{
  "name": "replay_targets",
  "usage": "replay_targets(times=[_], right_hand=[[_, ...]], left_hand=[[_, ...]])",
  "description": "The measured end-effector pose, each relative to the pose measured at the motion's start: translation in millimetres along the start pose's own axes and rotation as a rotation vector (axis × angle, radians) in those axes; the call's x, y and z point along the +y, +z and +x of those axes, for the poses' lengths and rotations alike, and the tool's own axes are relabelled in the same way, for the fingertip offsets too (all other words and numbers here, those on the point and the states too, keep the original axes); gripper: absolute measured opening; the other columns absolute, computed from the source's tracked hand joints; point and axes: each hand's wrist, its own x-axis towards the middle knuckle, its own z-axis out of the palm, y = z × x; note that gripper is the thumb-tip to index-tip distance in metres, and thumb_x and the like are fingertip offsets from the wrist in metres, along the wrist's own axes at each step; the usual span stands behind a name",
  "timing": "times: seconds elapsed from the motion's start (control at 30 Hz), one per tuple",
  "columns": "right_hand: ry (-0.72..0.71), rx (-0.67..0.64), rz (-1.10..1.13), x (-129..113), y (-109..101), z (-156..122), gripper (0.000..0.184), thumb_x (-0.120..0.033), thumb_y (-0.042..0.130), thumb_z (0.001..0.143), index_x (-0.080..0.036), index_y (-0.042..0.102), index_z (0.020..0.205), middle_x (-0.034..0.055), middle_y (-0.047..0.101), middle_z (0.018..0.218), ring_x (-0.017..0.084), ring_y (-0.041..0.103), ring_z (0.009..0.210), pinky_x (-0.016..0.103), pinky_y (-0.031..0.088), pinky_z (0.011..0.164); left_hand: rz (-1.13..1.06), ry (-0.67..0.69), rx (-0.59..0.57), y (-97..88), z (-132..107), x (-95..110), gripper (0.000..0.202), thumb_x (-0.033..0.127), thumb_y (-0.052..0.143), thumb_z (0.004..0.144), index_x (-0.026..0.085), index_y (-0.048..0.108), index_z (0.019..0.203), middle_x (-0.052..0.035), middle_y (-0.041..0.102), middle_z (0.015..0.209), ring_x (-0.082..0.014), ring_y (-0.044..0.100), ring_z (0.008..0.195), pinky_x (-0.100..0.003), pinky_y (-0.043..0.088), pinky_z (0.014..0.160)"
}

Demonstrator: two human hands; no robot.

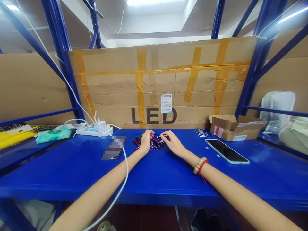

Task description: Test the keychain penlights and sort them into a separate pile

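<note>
Lying at the far left are some yellow items, with a green patterned pack resting beside them. A white power strip is sitting next along on the blue table, with plugs and cords running from it. A phone is lying in front of it, partly blurred out, and a white cable is passing over the left forearm. The left hand is curling its fingers over the pile of small coloured pieces, which is lying at the middle of the table, between the two hands; whether the fingers are closing on a piece I cannot tell. A big cardboard sheet marked LED is standing behind. The right hand is bending its thumb and fingers toward each other at the pile's right side; I cannot tell if it is gripping anything. Its wrist is wearing a bead bracelet and a red string. Further right, small metal bits, another phone and a small open carton are lying near one another
</note>
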Motion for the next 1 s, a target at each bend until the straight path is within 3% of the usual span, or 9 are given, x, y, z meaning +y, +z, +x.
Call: replay_targets(times=[0.47, 0.77, 1.0], right_hand=[[0.058, 0.017, 0.015, -7.9, -3.1, -1.1, 0.024, -0.043, 0.048, 0.088, -0.024, 0.06, 0.082, -0.001, 0.054, 0.081, 0.013, 0.052, 0.068, 0.028, 0.04, 0.065], [0.061, 0.022, 0.008, -8.0, -5.5, 0.2, 0.021, -0.041, 0.052, 0.086, -0.023, 0.06, 0.078, -0.0014, 0.054, 0.081, 0.014, 0.052, 0.074, 0.028, 0.037, 0.066], [0.067, 0.017, 0.026, -9.7, -6.0, -0.3, 0.022, -0.04, 0.047, 0.089, -0.023, 0.061, 0.083, -0.0014, 0.053, 0.082, 0.013, 0.052, 0.072, 0.027, 0.038, 0.066]], left_hand=[[0.003, -0.005, -0.001, 0.1, 0.3, -0.1, 0.021, 0.023, 0.04, 0.075, 0.02, 0.056, 0.062, 0.0004, 0.054, 0.064, -0.0146, 0.049, 0.062, -0.024, 0.038, 0.059], [0.016, -0.011, 0.008, 0.1, 2.7, -3.6, 0.02, 0.024, 0.039, 0.075, 0.019, 0.056, 0.064, 0.0004, 0.056, 0.066, -0.0145, 0.049, 0.063, -0.025, 0.039, 0.062], [0.016, -0.008, 0.0, 0.3, 2.2, -2.7, 0.021, 0.023, 0.038, 0.075, 0.019, 0.056, 0.064, -0.0001, 0.055, 0.065, -0.0147, 0.049, 0.064, -0.025, 0.039, 0.064]])
